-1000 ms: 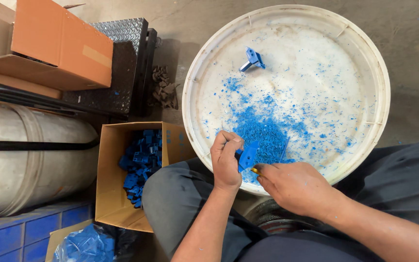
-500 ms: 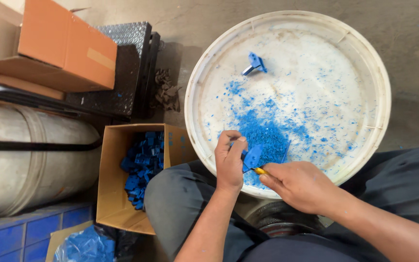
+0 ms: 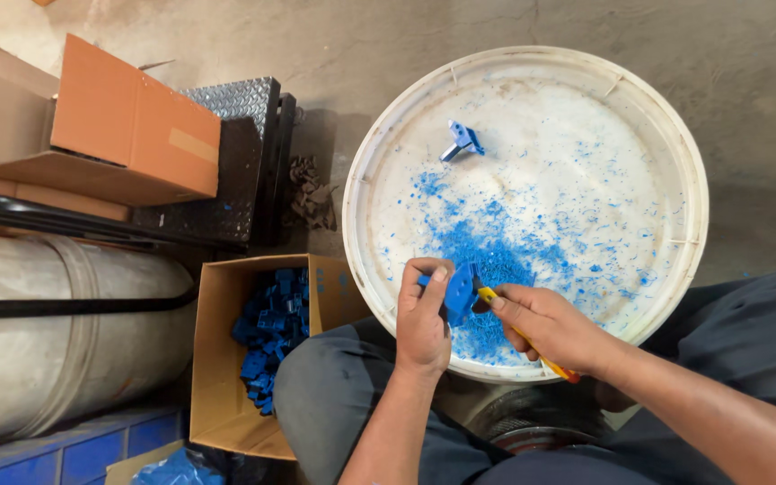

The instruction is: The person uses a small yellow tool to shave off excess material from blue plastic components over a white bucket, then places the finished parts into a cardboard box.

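Note:
My left hand (image 3: pixel 422 316) grips a small blue plastic part (image 3: pixel 458 291) over the near rim of a large white round tub (image 3: pixel 686 198). My right hand (image 3: pixel 545 325) holds a yellow-handled knife (image 3: pixel 521 335) with its tip against the part. Blue plastic shavings (image 3: pixel 489 256) lie piled in the tub under my hands. A second blue part (image 3: pixel 462 141) lies alone at the far left of the tub floor.
An open cardboard box (image 3: pixel 216 359) with several blue parts (image 3: pixel 269 325) stands to the left of my knee. Farther left are a closed cardboard box (image 3: pixel 127 126), a black checker-plate step (image 3: pixel 235 162), a white drum (image 3: pixel 38 341) and a blue crate (image 3: pixel 65 458).
Both hands stay at the tub's near rim, working the blue part with the knife; they have shifted only slightly.

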`<state>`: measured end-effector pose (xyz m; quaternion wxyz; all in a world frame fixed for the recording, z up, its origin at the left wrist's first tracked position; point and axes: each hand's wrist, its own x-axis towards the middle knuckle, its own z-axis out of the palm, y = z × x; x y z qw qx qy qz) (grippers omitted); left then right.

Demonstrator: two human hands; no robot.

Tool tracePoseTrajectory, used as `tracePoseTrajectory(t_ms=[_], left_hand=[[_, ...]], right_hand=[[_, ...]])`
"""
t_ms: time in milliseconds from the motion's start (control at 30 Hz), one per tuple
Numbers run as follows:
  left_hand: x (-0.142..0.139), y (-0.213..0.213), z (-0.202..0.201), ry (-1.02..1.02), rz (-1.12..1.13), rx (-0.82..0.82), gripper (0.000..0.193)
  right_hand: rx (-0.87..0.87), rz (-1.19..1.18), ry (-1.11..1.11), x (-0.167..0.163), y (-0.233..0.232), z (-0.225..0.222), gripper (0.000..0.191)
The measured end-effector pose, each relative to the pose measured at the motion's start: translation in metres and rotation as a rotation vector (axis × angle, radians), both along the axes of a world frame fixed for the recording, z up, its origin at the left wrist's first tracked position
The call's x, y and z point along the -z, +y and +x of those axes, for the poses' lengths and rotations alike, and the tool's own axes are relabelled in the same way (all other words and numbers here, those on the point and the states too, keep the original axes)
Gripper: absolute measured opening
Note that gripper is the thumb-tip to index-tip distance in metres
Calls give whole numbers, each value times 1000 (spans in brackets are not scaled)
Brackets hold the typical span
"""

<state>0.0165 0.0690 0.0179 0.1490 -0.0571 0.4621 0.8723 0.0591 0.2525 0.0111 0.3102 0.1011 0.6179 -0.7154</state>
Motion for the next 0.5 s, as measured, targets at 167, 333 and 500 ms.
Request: tracePoseTrajectory(t_ms=[167,333,500], left_hand=[[18,-12,1,73,-108,-94,11],[22,-14,3,121,-195,-97,11],[20,-10,4,133,-230,-111,11]], right_hand=[[-198,514,237,-14,-13,1,29],[-279,628,328,-20,-19,-1,31],[-276,613,322,-19,-26,2,32]])
